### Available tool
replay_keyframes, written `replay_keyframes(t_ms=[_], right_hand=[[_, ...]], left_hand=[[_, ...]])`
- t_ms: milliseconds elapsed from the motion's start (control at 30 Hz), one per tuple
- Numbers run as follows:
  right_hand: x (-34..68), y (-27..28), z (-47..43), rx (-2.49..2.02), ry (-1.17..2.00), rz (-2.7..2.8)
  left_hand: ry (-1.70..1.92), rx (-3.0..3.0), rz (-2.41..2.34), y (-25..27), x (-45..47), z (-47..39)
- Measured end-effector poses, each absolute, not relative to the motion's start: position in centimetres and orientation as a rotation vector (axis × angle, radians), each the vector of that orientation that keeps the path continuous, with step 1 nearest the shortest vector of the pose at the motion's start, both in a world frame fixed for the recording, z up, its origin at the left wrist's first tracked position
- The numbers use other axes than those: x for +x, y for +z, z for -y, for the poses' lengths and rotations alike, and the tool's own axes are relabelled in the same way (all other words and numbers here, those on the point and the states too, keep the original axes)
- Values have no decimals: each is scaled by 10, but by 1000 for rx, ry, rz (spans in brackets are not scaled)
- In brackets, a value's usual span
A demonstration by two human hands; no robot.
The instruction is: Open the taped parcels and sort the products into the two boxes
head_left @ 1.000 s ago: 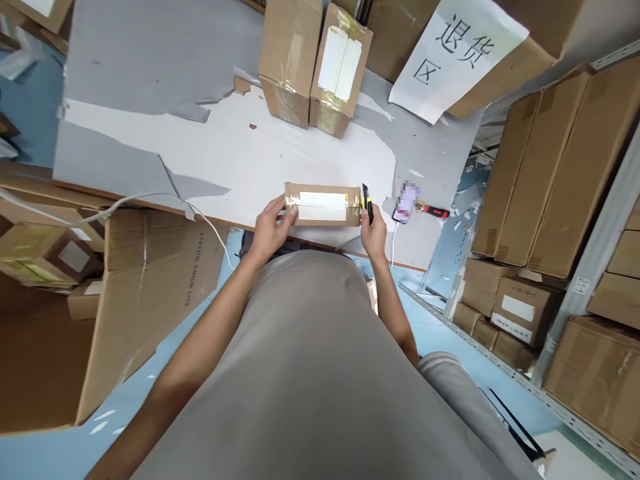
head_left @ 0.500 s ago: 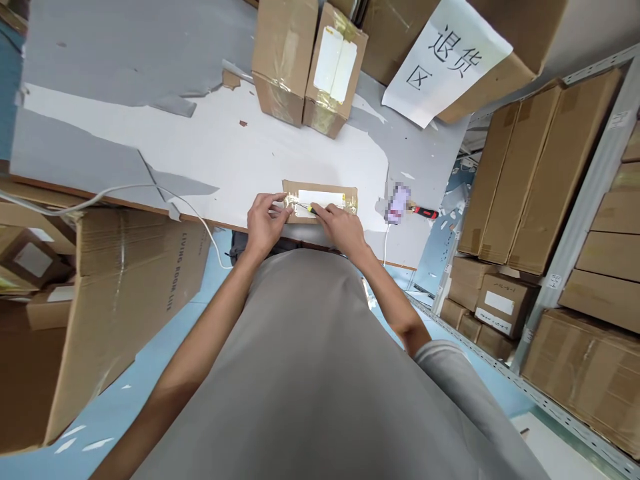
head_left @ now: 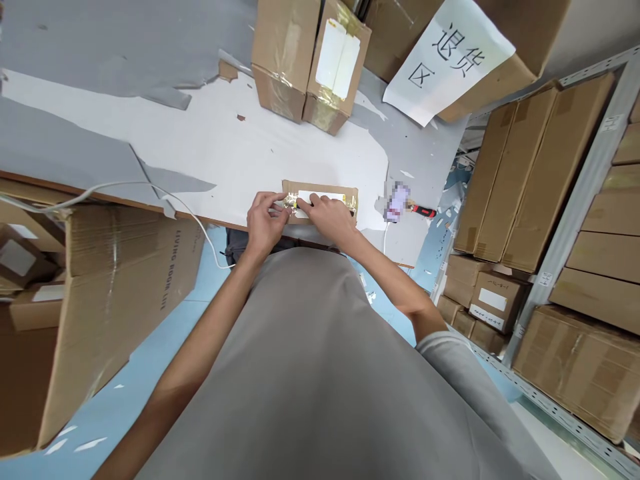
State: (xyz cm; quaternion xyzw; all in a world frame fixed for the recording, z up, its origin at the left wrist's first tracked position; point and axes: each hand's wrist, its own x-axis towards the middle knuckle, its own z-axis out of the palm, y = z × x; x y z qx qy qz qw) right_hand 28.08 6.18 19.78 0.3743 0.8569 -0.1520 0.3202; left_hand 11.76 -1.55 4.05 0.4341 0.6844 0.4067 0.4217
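A small, flat cardboard box [head_left: 323, 187] with a white label and shiny clear tape at its ends lies near the table's front edge. My left hand [head_left: 265, 223] is closed at the box's left end, thumb and fingers gripping the taped edge. Over the label reaches my right hand [head_left: 330, 217], closed around a small yellow-and-black handled tool [head_left: 294, 205]. Its tip meets the tape beside my left fingertips. Most of the tool is covered by my fingers, so its exact kind cannot be made out.
Two taped boxes [head_left: 305, 67] stand behind on the table [head_left: 190, 143], whose covering is torn. To the right lie a blurred-out object [head_left: 397, 202] and a red-and-black handle [head_left: 424, 211]. A white cable [head_left: 107, 185] crosses the left. Shelved cartons [head_left: 530, 173] fill the right; a large carton [head_left: 125, 287] stands left.
My right hand has moved left along the box, carrying the tool toward my left fingertips. My left hand and the box have stayed in place.
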Motion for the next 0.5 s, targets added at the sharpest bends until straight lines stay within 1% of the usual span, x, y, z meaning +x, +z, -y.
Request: replay_keyframes(t_ms=[267, 500], right_hand=[[282, 185, -80, 842, -412, -2361], [282, 187, -73, 910, -467, -2305]], left_hand=[[1005, 1058, -1728, 44, 116, 21], [972, 1108, -1787, 43, 118, 22]])
